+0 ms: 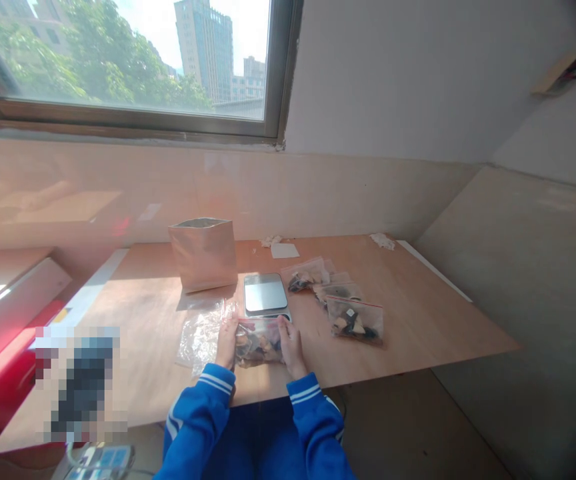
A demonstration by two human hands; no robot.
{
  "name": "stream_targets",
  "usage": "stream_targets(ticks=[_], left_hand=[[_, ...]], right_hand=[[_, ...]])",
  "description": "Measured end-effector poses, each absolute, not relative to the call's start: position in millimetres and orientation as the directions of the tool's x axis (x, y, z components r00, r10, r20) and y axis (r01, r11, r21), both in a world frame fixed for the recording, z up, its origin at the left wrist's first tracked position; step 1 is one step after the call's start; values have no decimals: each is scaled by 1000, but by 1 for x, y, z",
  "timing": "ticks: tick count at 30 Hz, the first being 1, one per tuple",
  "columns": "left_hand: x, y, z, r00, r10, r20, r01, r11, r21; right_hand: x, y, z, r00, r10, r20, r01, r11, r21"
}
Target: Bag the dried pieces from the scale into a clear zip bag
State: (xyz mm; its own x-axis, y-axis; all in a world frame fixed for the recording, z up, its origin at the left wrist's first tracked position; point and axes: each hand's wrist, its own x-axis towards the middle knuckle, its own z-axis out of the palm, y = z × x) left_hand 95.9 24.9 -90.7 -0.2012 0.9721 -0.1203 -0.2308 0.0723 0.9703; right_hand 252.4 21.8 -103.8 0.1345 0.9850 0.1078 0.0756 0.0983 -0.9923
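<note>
Between my two hands is a clear zip bag (pixel 259 348) with a red seal line, holding tan and dark pieces. My left hand (pixel 226 343) grips its left edge near the top corner. On the other side, my right hand (pixel 293 345) is closed on the right top corner. Just beyond the bag lies a small scale (pixel 265 292) with a shiny plate; its front edge is partly covered by the bag. Flat clear empty bags (pixel 201 333) lie beside my left hand. To the right, a filled zip bag (pixel 355 322) rests in front of several similar filled bags (pixel 308 275).
An open-topped brown paper bag (pixel 204 257) stands behind the scale to the left. A white paper (pixel 285 251) and crumpled tissue (pixel 383 241) lie at the back of the wooden table (pixel 418 320). A blurred-out object (pixel 83 383) is at the table's left front.
</note>
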Motion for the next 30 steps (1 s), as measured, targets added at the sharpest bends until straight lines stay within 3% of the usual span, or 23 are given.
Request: stream_targets(ticks=[6,11,19,26,30], left_hand=[[96,23,-87,-171,954,-247,-300,189,935],[94,25,-90,-175,928,-330,-396,240,886],[93,25,-95,-137,940,-312,-361,246,900],[93,23,-91,-135,958,-253,-346,194,918],[94,22,-87,-91,960,-264,-363,215,907]], right_hand=[[250,21,-102,222,959,176,149,145,-978],[251,21,-97,211,968,139,63,129,-990],[273,17,-79,271,958,97,31,91,-995],[331,44,-44,438,884,163,152,106,-983],[395,87,-26,300,914,272,349,160,-923]])
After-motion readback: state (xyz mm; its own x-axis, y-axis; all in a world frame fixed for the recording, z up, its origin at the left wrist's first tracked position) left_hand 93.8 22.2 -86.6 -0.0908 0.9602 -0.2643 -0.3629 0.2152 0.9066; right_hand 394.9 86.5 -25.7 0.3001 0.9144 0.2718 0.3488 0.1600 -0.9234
